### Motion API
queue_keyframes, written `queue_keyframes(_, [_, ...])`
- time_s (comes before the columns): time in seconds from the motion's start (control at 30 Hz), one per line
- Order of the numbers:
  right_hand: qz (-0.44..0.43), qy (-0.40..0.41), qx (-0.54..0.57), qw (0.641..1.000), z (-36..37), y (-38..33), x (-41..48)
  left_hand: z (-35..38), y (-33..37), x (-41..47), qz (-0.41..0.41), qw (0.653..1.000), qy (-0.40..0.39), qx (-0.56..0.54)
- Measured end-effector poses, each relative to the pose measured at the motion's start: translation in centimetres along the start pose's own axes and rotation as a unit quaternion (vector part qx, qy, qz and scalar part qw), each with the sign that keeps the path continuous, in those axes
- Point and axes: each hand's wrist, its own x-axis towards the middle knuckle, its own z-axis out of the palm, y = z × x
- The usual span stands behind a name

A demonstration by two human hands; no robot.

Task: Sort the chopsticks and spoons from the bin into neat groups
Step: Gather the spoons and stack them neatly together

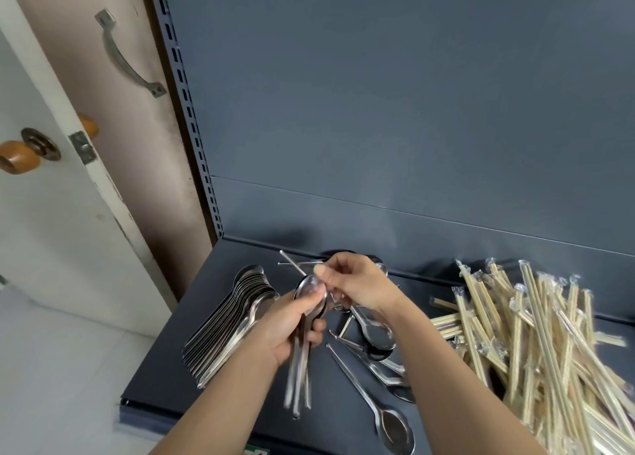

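Left hand gripping steel spoons, right hand pinching top spoon by its oval bowl, wrapped bamboo chopsticks beside

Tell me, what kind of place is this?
Probably a shop or stockroom, though I can't be sure. The work surface is a dark metal display shelf with a slotted upright, and it carries bulk stock: a heap of wrapped disposable chopsticks and a long nested stack of metal spoons.

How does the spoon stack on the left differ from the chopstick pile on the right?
The spoon stack is shiny metal; the chopstick pile is pale wood in clear wrappers. The spoon stack is neatly nested; the chopstick pile lies crisscrossed. Both rest on the grey shelf.
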Motion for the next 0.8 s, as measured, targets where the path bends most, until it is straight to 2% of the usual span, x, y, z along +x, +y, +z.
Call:
queue_keyframes(0.03, [0.0, 0.023, -0.007, 1.0, -0.4, 0.2, -0.1, -0.2, -0.2, 0.4, 0.001, 1.0, 0.01, -0.015])
queue_keyframes(0.1, [0.008, 0.085, -0.15, 0.985, -1.6, 0.9, -0.2, -0.7, -0.4, 0.9, 0.007, 0.999, 0.041, -0.031])
queue_keyframes(0.17, [0.053, 0.108, -0.365, 0.923, -2.5, 1.9, -0.4, -1.2, -0.6, 1.3, 0.011, 0.997, 0.064, -0.032])
queue_keyframes(0.2, [0.085, 0.095, -0.434, 0.892, -2.7, 2.4, -0.7, -1.3, -0.6, 1.4, 0.01, 0.997, 0.068, -0.034])
queue_keyframes(0.27, [0.138, 0.066, -0.5, 0.853, -2.6, 3.6, -1.2, -1.3, -0.6, 1.4, 0.007, 0.997, 0.067, -0.041])
queue_keyframes(0.4, [0.163, 0.051, -0.523, 0.835, -2.3, 5.1, -2.1, -1.1, -0.7, 1.4, 0.011, 0.996, 0.061, -0.057])
queue_keyframes(0.63, [0.161, 0.041, -0.485, 0.858, -2.8, 5.8, -2.7, -1.1, -0.5, 1.1, 0.012, 0.994, 0.078, -0.07])
queue_keyframes(0.7, [0.163, 0.015, -0.478, 0.863, -3.0, 5.6, -2.8, -1.2, -0.4, 0.9, 0.014, 0.994, 0.082, -0.074])
queue_keyframes(0.8, [0.171, -0.029, -0.505, 0.846, -2.7, 5.7, -2.7, -1.3, -0.3, 0.6, 0.014, 0.993, 0.086, -0.074])
